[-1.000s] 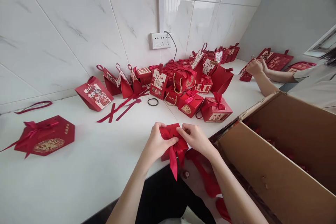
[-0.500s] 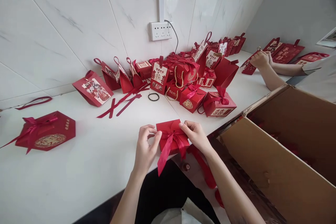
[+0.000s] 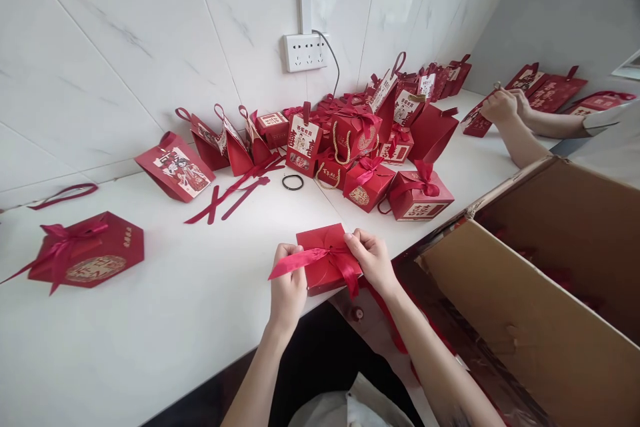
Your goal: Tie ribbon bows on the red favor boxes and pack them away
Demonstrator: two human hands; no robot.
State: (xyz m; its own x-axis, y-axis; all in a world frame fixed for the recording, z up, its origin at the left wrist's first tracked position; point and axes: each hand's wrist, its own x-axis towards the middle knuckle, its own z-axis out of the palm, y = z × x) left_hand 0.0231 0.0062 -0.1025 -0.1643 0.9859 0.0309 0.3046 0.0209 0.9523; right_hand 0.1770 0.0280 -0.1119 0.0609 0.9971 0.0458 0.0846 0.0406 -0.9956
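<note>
A red gift box (image 3: 314, 238) with a satin ribbon (image 3: 316, 256) knotted across its top sits at the counter's front edge, in front of me. My left hand (image 3: 289, 293) is closed at the box's left side. One ribbon tail runs leftward across its thumb and fingers, which pinch it; the tip sticks out past them. On the opposite side, my right hand (image 3: 374, 260) grips the box's upper right edge, thumb on top and the other fingers partly hidden. The second ribbon tail hangs toward the box's lower right corner.
Red gift boxes (image 3: 367, 180) crowd along the wall. Another ribboned box (image 3: 95, 250) stands at the left. Loose ribbons (image 3: 235, 193) and a black hair tie (image 3: 293, 182) lie between. A cardboard carton (image 3: 525, 280) stands at right; beyond it, another person's hands (image 3: 505, 107) hold a red box.
The ribbon tail that hung toward me now stretches leftward over my left hand. My left hand has closed and moved slightly right. My right hand stays on the box edge.
</note>
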